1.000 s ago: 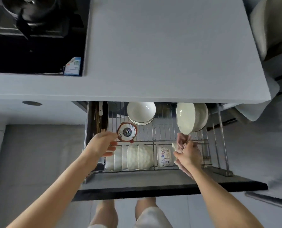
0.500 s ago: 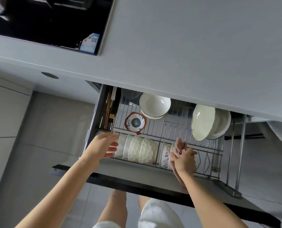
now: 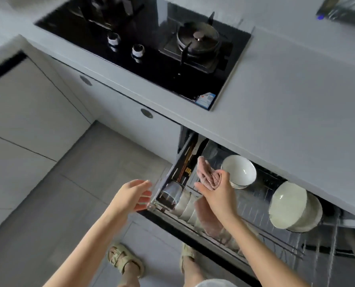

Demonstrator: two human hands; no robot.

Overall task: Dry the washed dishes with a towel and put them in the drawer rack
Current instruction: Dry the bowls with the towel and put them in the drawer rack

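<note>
Head view, though blurred, suggests the towel gripped by the right hand could be snagged on the racked bowls, the left hand having its fingers open and empty.

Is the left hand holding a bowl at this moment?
No, the left hand is open and empty beside the drawer rack, while the right hand grips the pink towel.

The towel is dusty pink with a ribbed weave. The deep bowl is glossy white and the wide bowls are creamy white. The hob is glossy black, the table pale grey, and the sandals beige.
</note>
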